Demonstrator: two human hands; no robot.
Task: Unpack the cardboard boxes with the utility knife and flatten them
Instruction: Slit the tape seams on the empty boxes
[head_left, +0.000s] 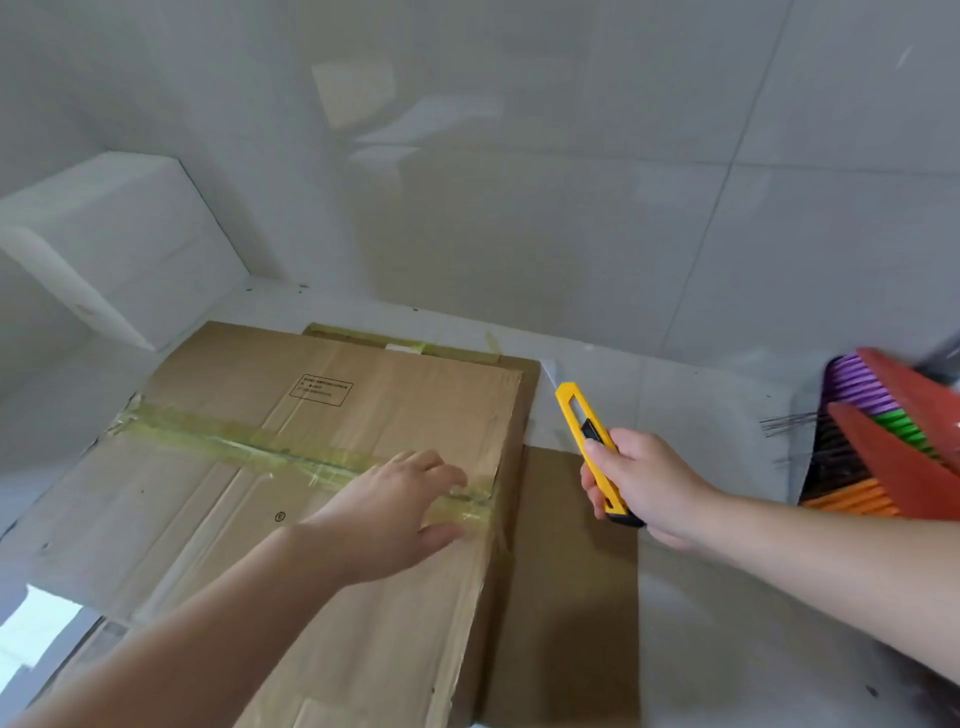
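1. Now, your biggest thing is the flattened cardboard box (291, 499), lying flat on the pale tiled floor (727, 597) close to the wall, with more brown cardboard (566, 571) sticking out from under its right edge and far edge.
2. Across that top box runs a strip of yellowish tape (234, 441), from the left edge to the right edge, wrinkled and partly lifted at the left end.
3. At the far left, a white block (119, 244) sits against the wall corner, apart from the cardboard.
4. At the right edge, you have brooms (893, 452) with red heads and purple, green and orange bristles, well apart from the box.
5. Your left hand (395, 514) rests on the box with fingers spread and relaxed, its fingertips on the tape near the right edge.
6. Your right hand (649, 488) grips the yellow utility knife (587, 441) by the handle, held above the lower cardboard just beside the box's right edge, its blade pointing away from you toward the wall.
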